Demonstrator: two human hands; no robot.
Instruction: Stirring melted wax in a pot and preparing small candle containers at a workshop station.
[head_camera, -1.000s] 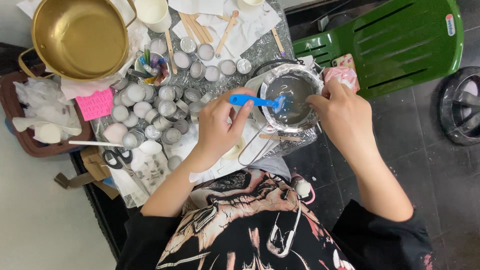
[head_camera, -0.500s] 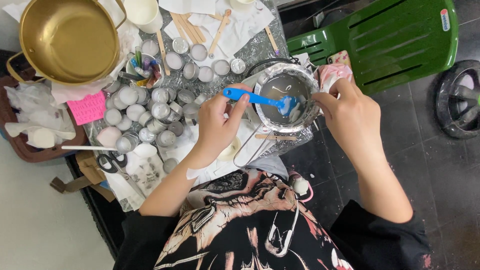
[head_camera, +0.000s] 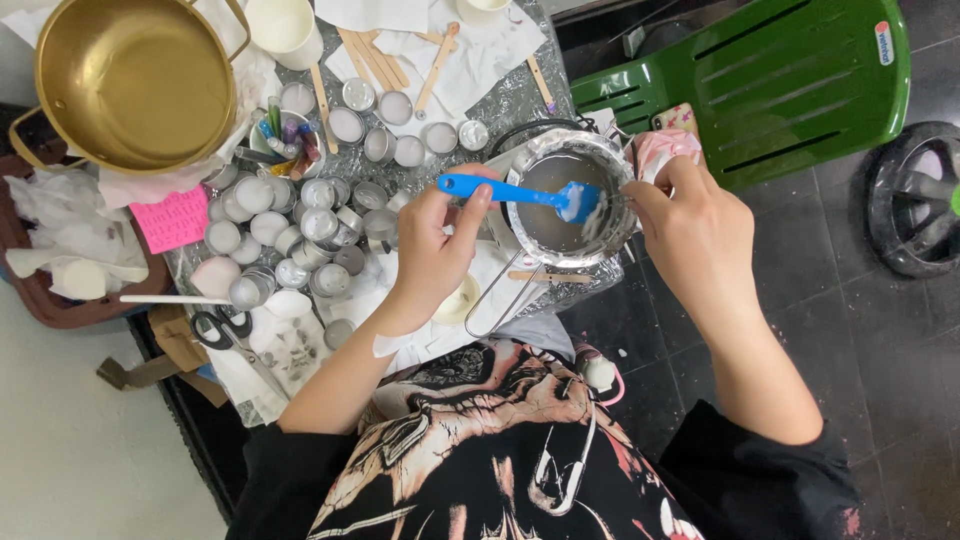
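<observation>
Head view, looking down on my own hands. My left hand (head_camera: 432, 250) pinches the handle of a blue spatula (head_camera: 520, 193) between thumb and fingers; the blade end, coated in pale white matter, sits inside the foil-wrapped pot (head_camera: 572, 200), near its right wall. My right hand (head_camera: 695, 232) is closed around a pink cloth (head_camera: 662, 152) and pressed against the pot's right rim. The pot holds a grey-white liquid and stands at the right edge of the worktop (head_camera: 500, 100), which is covered in crinkled foil. A wire handle loop (head_camera: 497, 297) hangs down from the pot toward me.

Left of my left hand, a dense cluster of small round metal cups (head_camera: 300, 230) covers the worktop, several filled white. Scissors (head_camera: 222, 330) lie at the near left edge. A large brass-coloured pan (head_camera: 135, 80) sits at far left, with a pink note (head_camera: 175, 218) just below it. Wooden sticks (head_camera: 375, 60) lie on white paper at the far side. A green plastic chair (head_camera: 780, 80) stands on the dark floor to the right, well apart from the pot.
</observation>
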